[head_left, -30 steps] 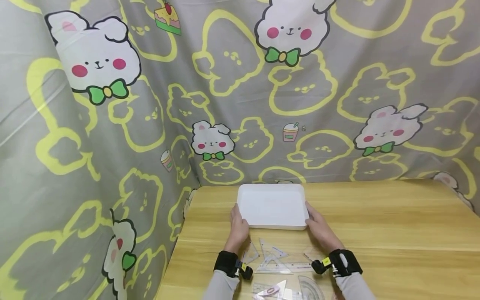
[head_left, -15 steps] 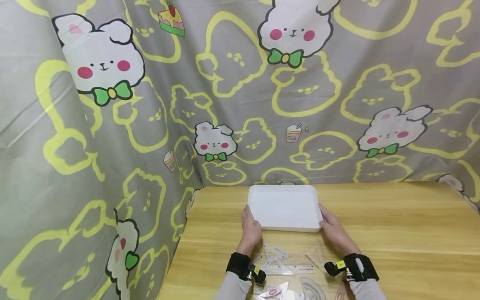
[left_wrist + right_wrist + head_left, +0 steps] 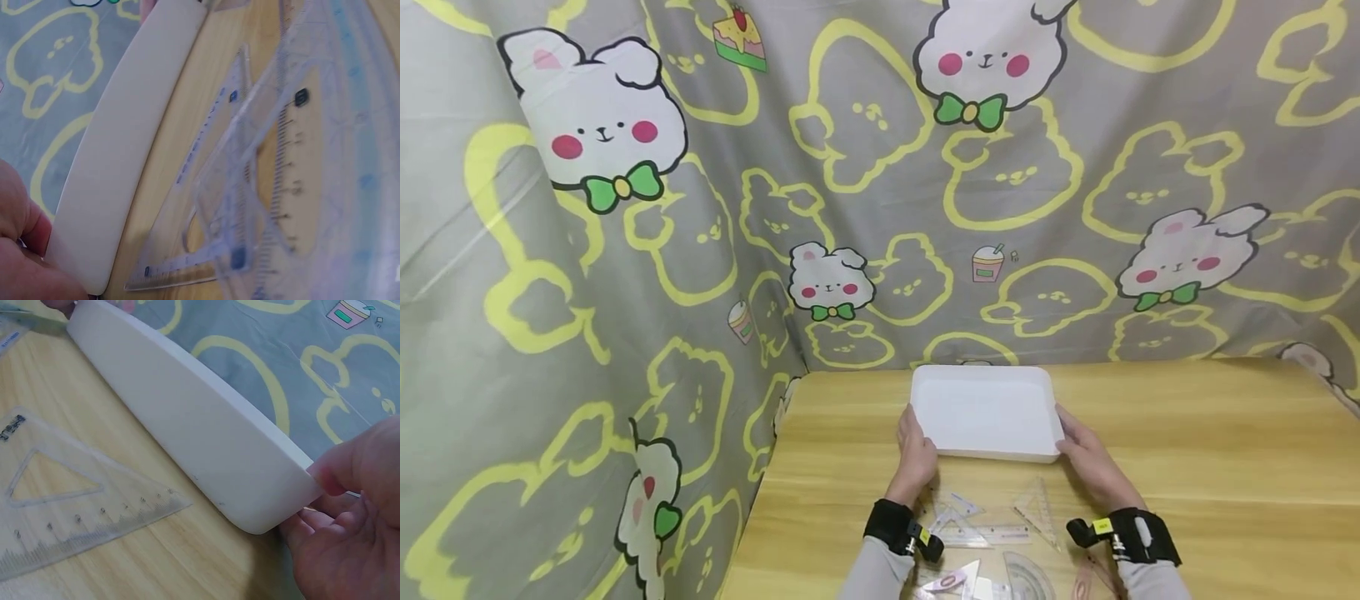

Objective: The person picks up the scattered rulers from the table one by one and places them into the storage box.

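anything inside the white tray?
The white tray looks empty in the head view: only its bare white floor shows. The strip just inside its near rim is hidden. The left hand and right hand grip its sides; clear set squares lie outside.

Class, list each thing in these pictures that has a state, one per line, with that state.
White tray: empty, flat on the table, held at both short ends.
Left hand: grips the tray's left end.
Right hand: grips the tray's right end.
Clear set squares: lying flat, overlapping, untouched.
Protractor: lying flat at the near edge.
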{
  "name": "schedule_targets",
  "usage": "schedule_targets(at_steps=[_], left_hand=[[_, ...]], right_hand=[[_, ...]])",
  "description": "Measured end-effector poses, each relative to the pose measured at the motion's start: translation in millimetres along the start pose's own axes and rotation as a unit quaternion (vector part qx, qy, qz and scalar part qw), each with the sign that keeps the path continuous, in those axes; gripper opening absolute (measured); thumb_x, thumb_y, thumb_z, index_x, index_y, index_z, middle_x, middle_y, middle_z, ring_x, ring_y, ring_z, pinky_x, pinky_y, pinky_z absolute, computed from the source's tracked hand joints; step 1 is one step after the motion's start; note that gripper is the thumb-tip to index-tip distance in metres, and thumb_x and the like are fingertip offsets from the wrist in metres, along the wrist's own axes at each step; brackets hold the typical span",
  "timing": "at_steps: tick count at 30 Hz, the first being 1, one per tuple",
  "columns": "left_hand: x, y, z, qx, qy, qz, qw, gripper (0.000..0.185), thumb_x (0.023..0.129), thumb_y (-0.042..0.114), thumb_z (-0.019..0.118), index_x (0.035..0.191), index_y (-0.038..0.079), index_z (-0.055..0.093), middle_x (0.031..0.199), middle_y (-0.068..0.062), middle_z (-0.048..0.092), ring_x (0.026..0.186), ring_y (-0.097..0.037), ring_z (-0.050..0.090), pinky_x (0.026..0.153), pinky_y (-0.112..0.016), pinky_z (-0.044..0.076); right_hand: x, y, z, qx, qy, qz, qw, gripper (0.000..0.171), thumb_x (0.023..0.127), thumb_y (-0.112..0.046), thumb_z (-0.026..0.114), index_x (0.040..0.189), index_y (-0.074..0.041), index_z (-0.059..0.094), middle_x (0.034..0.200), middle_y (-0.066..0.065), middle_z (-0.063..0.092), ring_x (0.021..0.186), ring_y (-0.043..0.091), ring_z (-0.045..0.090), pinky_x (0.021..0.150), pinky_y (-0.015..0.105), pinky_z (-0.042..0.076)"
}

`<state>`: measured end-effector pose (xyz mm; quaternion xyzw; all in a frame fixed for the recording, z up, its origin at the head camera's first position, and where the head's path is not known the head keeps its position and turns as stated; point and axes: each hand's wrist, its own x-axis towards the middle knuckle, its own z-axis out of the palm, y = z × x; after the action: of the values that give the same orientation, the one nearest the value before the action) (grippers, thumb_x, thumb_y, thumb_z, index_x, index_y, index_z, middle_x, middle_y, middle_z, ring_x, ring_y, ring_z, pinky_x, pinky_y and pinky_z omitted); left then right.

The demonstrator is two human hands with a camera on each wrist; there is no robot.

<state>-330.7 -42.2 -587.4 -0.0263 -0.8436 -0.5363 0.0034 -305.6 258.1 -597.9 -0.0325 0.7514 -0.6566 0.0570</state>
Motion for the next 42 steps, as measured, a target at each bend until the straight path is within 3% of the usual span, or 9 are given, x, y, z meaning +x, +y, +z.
schedule_targets(at_steps=[6,14,18,22,27,30,33,38,42], left_hand=[[-1.8,1.9,3.0,0.002,0.006,-0.001,1.0000,0.073,0.098,-0.009,0.034,0.164,-0.006,0.003,0.171,-0.028,0.003,0.158,-0.046,0.003,0.125,-0.062,0.013],[-3.0,4.1,-1.6,-0.020,0.028,0.023,0.9991,0.076,0.103,-0.001,0.045,0.167,0.004,0.006,0.172,-0.025,0.004,0.158,-0.044,0.006,0.124,-0.064,0.014],[-12.0,10.3,-3.5,-0.017,0.056,0.059,0.9965,0.077,0.103,0.016,0.061,0.166,0.006,0.018,0.169,-0.022,0.017,0.156,-0.040,0.016,0.123,-0.062,0.021],[-30.8,25.9,6.9,0.043,0.078,0.099,0.9911,0.075,0.095,0.022,0.075,0.157,0.005,0.036,0.153,-0.018,0.039,0.140,-0.035,0.037,0.111,-0.056,0.038],[-59.6,46.0,29.3,0.118,-0.001,0.115,0.9864,0.056,0.087,0.033,0.083,0.132,0.010,0.058,0.121,-0.001,0.054,0.111,-0.017,0.052,0.093,-0.033,0.050],[-71.0,51.1,44.4,0.177,-0.073,0.109,0.9754,0.056,0.086,0.045,0.084,0.125,0.013,0.061,0.114,0.004,0.054,0.104,-0.010,0.052,0.086,-0.025,0.049],[-76.2,54.8,60.9,0.255,-0.106,0.129,0.9523,0.064,0.083,0.059,0.082,0.123,0.013,0.061,0.108,0.006,0.051,0.097,-0.007,0.047,0.078,-0.021,0.044],[-79.7,59.3,82.9,0.373,-0.097,0.165,0.9077,0.084,0.074,0.080,0.076,0.116,0.009,0.061,0.093,0.004,0.041,0.082,-0.009,0.038,0.065,-0.018,0.029],[-81.1,60.4,92.3,0.412,-0.092,0.151,0.8940,0.093,0.067,0.085,0.077,0.115,0.006,0.064,0.091,0.003,0.035,0.081,-0.011,0.033,0.064,-0.021,0.026]], right_hand=[[-4,-2,-5,-0.008,-0.002,0.006,1.000,0.071,0.105,0.005,0.039,0.164,0.002,-0.001,0.172,0.024,-0.001,0.158,0.046,0.003,0.122,0.056,0.010],[-16,-1,-14,-0.015,0.017,0.011,1.000,0.083,0.110,-0.023,0.055,0.165,0.000,-0.004,0.170,0.032,0.004,0.156,0.051,0.013,0.105,0.008,0.033],[-33,-9,-16,-0.065,0.047,0.009,0.997,0.090,0.108,-0.031,0.060,0.166,-0.002,-0.002,0.169,0.033,0.011,0.153,0.053,0.022,0.112,0.022,0.038],[-46,-21,-12,-0.160,0.083,-0.020,0.983,0.082,0.104,-0.027,0.067,0.160,0.008,0.020,0.152,0.038,0.042,0.135,0.054,0.048,0.108,0.052,0.047],[-61,-29,1,-0.262,0.091,0.004,0.961,0.065,0.096,-0.029,0.077,0.136,0.013,0.048,0.109,0.021,0.068,0.097,0.032,0.067,0.081,0.042,0.058],[-69,-30,11,-0.283,0.070,0.032,0.956,0.058,0.093,-0.031,0.079,0.126,0.012,0.057,0.100,0.011,0.068,0.090,0.022,0.065,0.074,0.036,0.054],[-74,-31,20,-0.299,0.065,0.046,0.951,0.055,0.091,-0.032,0.080,0.119,0.012,0.062,0.096,0.007,0.066,0.086,0.020,0.061,0.072,0.035,0.051],[-79,-35,32,-0.307,0.073,0.056,0.947,0.050,0.090,-0.032,0.081,0.109,0.010,0.064,0.090,0.007,0.062,0.078,0.019,0.054,0.068,0.032,0.046],[-81,-36,38,-0.311,0.074,0.059,0.946,0.038,0.091,-0.030,0.080,0.096,0.003,0.062,0.084,0.006,0.056,0.072,0.019,0.049,0.064,0.031,0.039]])
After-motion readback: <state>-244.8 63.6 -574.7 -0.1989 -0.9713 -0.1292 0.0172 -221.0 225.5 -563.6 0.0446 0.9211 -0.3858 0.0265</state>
